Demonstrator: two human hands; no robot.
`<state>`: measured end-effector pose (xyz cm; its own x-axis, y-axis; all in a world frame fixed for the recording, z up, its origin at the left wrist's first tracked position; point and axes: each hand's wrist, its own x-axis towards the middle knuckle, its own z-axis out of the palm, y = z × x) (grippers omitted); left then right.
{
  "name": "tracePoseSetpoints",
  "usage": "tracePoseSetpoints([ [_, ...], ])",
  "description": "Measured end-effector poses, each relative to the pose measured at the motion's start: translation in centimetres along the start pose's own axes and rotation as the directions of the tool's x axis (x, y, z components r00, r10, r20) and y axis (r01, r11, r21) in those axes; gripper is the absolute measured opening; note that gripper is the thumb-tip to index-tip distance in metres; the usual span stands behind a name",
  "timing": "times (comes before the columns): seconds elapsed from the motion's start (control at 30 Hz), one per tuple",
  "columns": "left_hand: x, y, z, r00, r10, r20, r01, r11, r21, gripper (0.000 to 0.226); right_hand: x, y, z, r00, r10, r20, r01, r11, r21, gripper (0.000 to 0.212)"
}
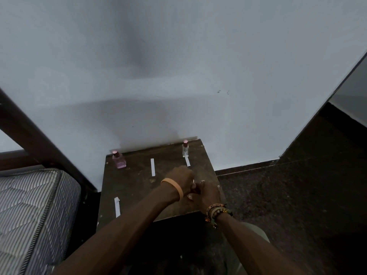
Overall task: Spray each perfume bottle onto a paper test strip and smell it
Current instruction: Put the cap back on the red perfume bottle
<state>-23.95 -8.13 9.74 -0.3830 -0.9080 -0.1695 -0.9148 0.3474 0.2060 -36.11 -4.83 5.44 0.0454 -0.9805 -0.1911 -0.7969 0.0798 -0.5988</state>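
Pink square glass perfume bottle at ten o'clock on the dark wooden desk, slim clear pink-capped bottle at one o'clock. Left grip and right grip touch at four o'clock; closed or holding something, can't tell.

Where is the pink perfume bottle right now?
In the head view, the pink perfume bottle stands at the far left corner of the table by the wall, left of a paper strip.

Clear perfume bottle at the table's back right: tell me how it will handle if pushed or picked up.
The clear bottle is tall and narrow on a small base, so a push high up would probably tip it. It looks like glass: likely rigid, smooth and breakable if it falls off the table. Its cap may pull off if lifted there.
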Motion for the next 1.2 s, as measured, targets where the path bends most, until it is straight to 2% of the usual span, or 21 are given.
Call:
tracePoseSetpoints([
  [0.07, -0.1, 0.2, -0.2, 0.995, 0.093, 0.045, -0.095, 0.994, 0.044, 0.02, -0.2, -0.2, 0.0, 1.0, -0.004, 0.013, 0.004, 1.0, 0.014, 0.02],
  [0.13, -0.1, -0.2, -0.2, 0.99, 0.129, 0.055, -0.132, 0.99, 0.043, 0.02, -0.2, -0.2, 0.1, 1.0, -0.005, 0.014, 0.005, 1.0, 0.017, 0.023],
  [0.2, -0.1, -0.4, -0.2, 0.995, 0.102, 0.022, -0.103, 0.993, 0.05, 0.023, -0.1, -0.3, 0.2, 1.0, 0.004, 0.005, -0.004, 1.0, 0.009, 0.022],
  [0.3, -0.3, -0.1, -0.2, 1.0, -0.027, 0.005, 0.027, 0.999, 0.019, 0.024, -0.1, -0.3, 0.1, 1.0, -0.007, 0.015, 0.007, 1.0, -0.017, 0.016],
  [0.33, -0.4, 0.2, -0.1, 1.0, -0.012, 0.012, 0.011, 0.999, 0.052, 0.023, -0.2, -0.3, 0.1, 1.0, -0.012, 0.016, 0.013, 1.0, -0.021, 0.016],
  [0.43, -0.4, 0.4, 0.0, 0.982, 0.173, 0.07, -0.182, 0.97, 0.158, 0.026, -0.2, -0.5, -0.1, 1.0, -0.001, 0.011, 0.002, 0.999, -0.033, 0.021],
  [0.5, -0.3, -0.3, 0.0, 0.97, 0.229, 0.077, -0.237, 0.963, 0.127, 0.029, -0.2, -0.5, 0.1, 1.0, 0.004, 0.019, -0.004, 0.999, -0.038, 0.024],
  [0.57, -0.2, -0.8, 0.0, 0.982, 0.184, 0.051, -0.188, 0.977, 0.097, 0.027, -0.2, -0.5, 0.1, 1.0, 0.006, 0.017, -0.006, 1.0, -0.009, 0.024],
  [0.63, -0.3, -0.8, -0.1, 0.999, 0.042, -0.003, -0.042, 0.999, 0.011, 0.025, -0.2, -0.5, 0.0, 1.0, -0.001, 0.013, 0.001, 1.0, -0.016, 0.018],
  [0.7, -0.3, -0.4, -0.2, 1.0, -0.01, 0.004, 0.01, 1.0, 0.021, 0.024, -0.2, -0.3, 0.0, 1.0, -0.004, 0.022, 0.005, 1.0, -0.016, 0.014],
  [0.8, -0.3, 0.3, -0.4, 0.984, 0.159, 0.075, -0.169, 0.974, 0.152, 0.024, -0.2, -0.4, 0.0, 1.0, 0.012, 0.012, -0.012, 1.0, -0.023, 0.02],
  [0.87, -0.3, 0.0, -0.4, 0.967, 0.239, 0.083, -0.25, 0.956, 0.152, 0.027, -0.2, -0.4, 0.1, 1.0, 0.02, 0.006, -0.019, 0.999, -0.044, 0.024],
  [0.93, -0.2, -0.6, -0.4, 0.981, 0.188, 0.058, -0.192, 0.977, 0.092, 0.026, -0.3, -0.4, 0.2, 1.0, 0.016, 0.003, -0.016, 1.0, -0.006, 0.026],
  [1.03, -0.2, -0.9, 0.0, 1.0, -0.02, 0.014, 0.021, 0.999, -0.037, 0.027, -0.3, -0.3, 0.2, 1.0, 0.012, -0.009, -0.013, 0.999, -0.039, 0.02],
  [1.07, -0.2, -0.7, 0.1, 0.999, -0.046, 0.014, 0.046, 0.998, -0.045, 0.027, -0.2, -0.3, 0.2, 1.0, 0.022, 0.0, -0.022, 0.999, -0.038, 0.019],
  [1.1, -0.2, -0.3, 0.1, 0.999, -0.027, 0.021, 0.028, 1.0, -0.009, 0.025, -0.2, -0.3, 0.1, 1.0, 0.023, 0.011, -0.023, 0.999, -0.027, 0.019],
  [1.2, -0.3, 0.5, -0.1, 0.987, 0.135, 0.085, -0.144, 0.982, 0.122, 0.025, -0.2, -0.4, 0.0, 1.0, 0.015, 0.017, -0.014, 1.0, -0.022, 0.02],
])
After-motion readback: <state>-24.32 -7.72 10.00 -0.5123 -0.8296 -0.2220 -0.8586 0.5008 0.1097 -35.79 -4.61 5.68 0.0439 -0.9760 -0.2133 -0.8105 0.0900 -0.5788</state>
